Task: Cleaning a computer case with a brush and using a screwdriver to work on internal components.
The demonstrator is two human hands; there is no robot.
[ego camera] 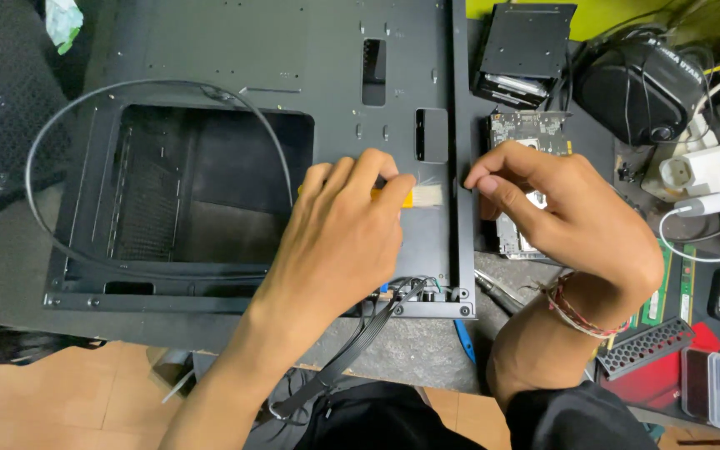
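A: From our head view, a crowded grey workbench point(427, 350) carries a black computer case point(210, 67) lying flat, with boards and chargers at the right.

B: Our left hand point(339, 237) has its fingers closed around a small yellow brush point(417, 197), bristles on the case panel by a slot point(432, 135).

A: We judge the bristles could flick dust onto the circuit board point(530, 133).

B: Our right hand point(572, 217) arches, fingertips pinching the case edge.
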